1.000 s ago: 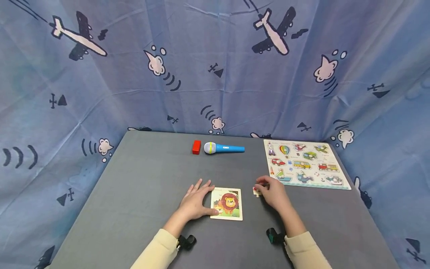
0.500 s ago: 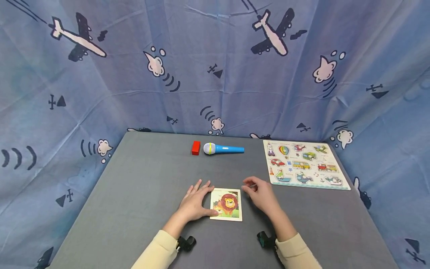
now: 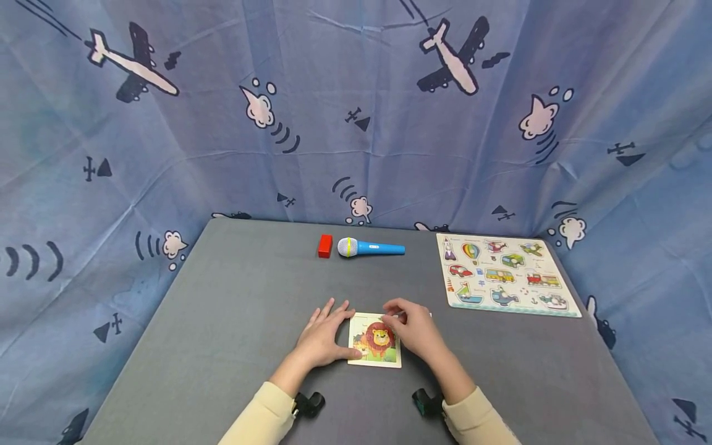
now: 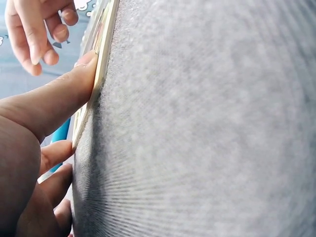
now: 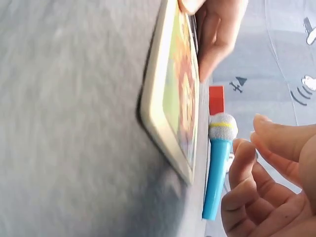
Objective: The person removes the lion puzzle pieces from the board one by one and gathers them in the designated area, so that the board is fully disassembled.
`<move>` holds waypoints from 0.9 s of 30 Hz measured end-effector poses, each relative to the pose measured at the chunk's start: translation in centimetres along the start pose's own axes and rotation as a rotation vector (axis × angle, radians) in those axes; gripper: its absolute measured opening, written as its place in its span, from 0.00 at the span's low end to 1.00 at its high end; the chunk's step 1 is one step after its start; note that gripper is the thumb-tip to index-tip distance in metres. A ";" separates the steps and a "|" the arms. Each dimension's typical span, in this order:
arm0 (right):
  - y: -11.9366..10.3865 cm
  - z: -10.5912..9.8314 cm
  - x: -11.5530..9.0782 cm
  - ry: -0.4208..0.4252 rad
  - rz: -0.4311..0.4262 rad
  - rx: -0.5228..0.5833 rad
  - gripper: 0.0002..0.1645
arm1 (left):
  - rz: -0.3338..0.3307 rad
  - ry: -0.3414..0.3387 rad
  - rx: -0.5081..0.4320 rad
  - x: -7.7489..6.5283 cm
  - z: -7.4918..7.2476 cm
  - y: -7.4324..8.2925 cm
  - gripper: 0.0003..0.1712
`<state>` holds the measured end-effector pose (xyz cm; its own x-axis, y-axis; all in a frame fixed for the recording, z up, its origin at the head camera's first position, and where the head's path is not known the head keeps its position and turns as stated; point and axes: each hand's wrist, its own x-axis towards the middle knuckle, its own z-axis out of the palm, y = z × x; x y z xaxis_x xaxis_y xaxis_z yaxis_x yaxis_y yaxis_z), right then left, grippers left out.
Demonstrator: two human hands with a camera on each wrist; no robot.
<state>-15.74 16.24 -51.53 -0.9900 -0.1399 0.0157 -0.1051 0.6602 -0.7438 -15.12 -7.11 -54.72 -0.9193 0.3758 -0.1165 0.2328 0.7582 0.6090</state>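
A small square lion jigsaw puzzle point(image 3: 380, 337) in a pale wooden frame lies on the table. My left hand point(image 3: 324, 338) rests along its left side with fingers spread; in the left wrist view the thumb point(image 4: 81, 76) presses on the frame and the index fingertip is at its edge. My right hand point(image 3: 414, 324) hovers over the puzzle's upper right corner, thumb and index tips close together. Nothing shows between those fingertips in the right wrist view. Past the right knuckles, a sliver of a pale puzzle piece point(image 3: 431, 314) peeks out, mostly hidden.
Behind the puzzle are a red block point(image 3: 325, 246) and a blue toy microphone point(image 3: 371, 248). A larger vehicle picture board point(image 3: 508, 275) lies at the right of the grey table point(image 3: 250, 309). A blue patterned curtain point(image 3: 334, 123) rises behind the table.
From beside the pale piece, my right hand has moved left to the puzzle's upper right corner. My left hand stays at the frame's left side.
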 end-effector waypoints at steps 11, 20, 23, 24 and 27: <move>-0.3 2.7 0.5 -0.064 -0.032 -0.048 0.09 | 0.004 -0.010 0.008 0.2 0.1 -0.2 0.53; -0.2 3.7 0.9 -0.140 -0.047 -0.127 0.10 | 0.009 -0.005 0.007 0.0 0.1 -0.3 0.54; -0.3 3.8 0.9 -0.143 -0.033 -0.157 0.10 | 0.011 -0.005 0.011 0.0 0.1 -0.4 0.54; -0.4 3.9 0.9 -0.141 -0.029 -0.164 0.10 | 0.012 -0.006 0.013 0.0 0.2 -0.4 0.54; -0.5 3.9 0.8 -0.130 -0.010 -0.176 0.09 | 0.012 -0.007 0.011 0.1 0.1 -0.4 0.54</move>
<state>-16.12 12.88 -53.73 -0.9697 -0.2333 -0.0722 -0.1407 0.7755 -0.6155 -15.22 -7.32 -55.05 -0.9142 0.3885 -0.1152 0.2469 0.7594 0.6020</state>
